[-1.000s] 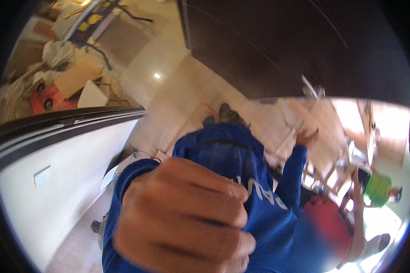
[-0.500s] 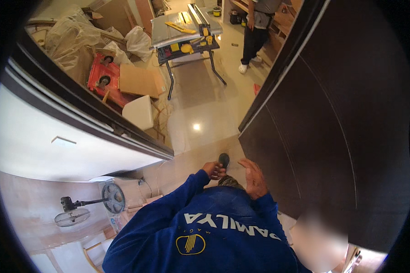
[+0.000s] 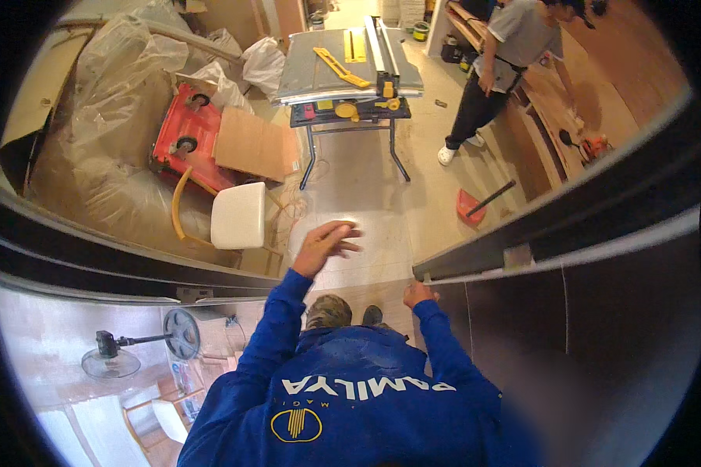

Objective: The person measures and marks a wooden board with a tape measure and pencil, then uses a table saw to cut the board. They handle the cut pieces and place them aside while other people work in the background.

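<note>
My left hand is raised in front of me in the doorway. Its fingers are spread and it holds nothing. Lower and to the right, my right hand has curled fingers beside the near edge of a dark brown door. Whether those fingers grip the door edge or anything else is hidden. Blue sleeves cover both my arms. Below my hands a dark shoe shows on the floor.
Beyond the doorway stands a table saw on folding legs. To its left are a white-seated chair, an upturned red trolley and plastic sheeting. Rightward are a co-worker and a red dustpan. A fan is at lower left.
My left hand has moved forward and left, its fingers spreading. My right hand has come to the door's edge and curled up. The view has swung, showing more of the co-worker and the dustpan.
</note>
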The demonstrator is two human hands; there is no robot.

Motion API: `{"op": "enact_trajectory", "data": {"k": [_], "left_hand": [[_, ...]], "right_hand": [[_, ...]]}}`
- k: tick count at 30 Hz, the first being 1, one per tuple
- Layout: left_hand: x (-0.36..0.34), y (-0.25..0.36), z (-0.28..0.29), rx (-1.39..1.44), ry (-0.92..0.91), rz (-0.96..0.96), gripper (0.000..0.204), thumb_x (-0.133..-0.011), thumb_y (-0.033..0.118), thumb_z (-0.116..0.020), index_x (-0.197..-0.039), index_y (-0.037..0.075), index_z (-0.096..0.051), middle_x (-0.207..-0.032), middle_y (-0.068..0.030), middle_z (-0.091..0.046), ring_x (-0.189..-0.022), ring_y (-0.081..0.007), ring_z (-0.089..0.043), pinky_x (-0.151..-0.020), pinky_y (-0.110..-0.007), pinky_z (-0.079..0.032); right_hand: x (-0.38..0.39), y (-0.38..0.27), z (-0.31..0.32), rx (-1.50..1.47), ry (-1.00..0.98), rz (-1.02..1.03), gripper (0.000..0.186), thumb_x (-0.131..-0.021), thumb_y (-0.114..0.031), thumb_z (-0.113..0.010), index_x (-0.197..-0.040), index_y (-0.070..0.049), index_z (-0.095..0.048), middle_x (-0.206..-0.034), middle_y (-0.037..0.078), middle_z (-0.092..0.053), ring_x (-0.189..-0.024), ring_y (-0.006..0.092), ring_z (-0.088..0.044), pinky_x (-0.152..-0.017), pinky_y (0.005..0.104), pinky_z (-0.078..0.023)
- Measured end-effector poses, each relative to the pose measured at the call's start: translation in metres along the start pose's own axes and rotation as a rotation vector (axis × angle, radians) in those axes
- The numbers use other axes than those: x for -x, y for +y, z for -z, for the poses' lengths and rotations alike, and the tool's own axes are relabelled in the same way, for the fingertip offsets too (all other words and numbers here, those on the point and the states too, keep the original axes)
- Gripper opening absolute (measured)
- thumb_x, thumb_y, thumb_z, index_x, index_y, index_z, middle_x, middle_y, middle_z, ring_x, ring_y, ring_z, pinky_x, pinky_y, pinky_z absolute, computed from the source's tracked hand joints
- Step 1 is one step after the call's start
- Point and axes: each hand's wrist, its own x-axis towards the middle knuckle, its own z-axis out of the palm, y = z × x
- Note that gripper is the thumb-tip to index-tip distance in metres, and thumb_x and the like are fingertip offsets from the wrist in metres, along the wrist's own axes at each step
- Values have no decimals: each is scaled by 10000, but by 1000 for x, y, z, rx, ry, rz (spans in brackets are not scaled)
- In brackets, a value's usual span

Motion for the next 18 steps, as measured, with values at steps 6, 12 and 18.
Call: {"op": "enact_trajectory", "data": {"k": [6, 12, 18], "left_hand": [[-9, -190, 190, -742, 496, 314, 380, -928, 328, -649, -1082, -16, -700, -930, -204, -719, -806, -227, -699, -731, -372, -548], [54, -344, 265, -1343, -149, 586, 301, -888, 381, -584, -848, 135, -753, -946, -132, -744, -846, -290, -716, -734, -483, -539], [4, -294, 317, -1130, -89, 708, 207, -882, 316, -627, -916, 148, -742, -953, -112, -744, -832, -278, -720, -718, -469, -547]], "right_hand": [[-60, -54, -44, -316, -99, 312, 343, -869, -372, -615, -1035, -94, -729, -1060, 207, -717, -1008, 398, -685, -910, 458, -534], [-174, -157, 53, -430, 130, 466, 269, -878, -298, -617, -941, -58, -719, -888, 216, -720, -876, 418, -699, -789, 475, -558], [-305, -315, 228, -333, 526, 584, 311, -908, -284, -635, -1075, -25, -683, -1070, 234, -687, -1009, 425, -646, -887, 500, -519]]}}
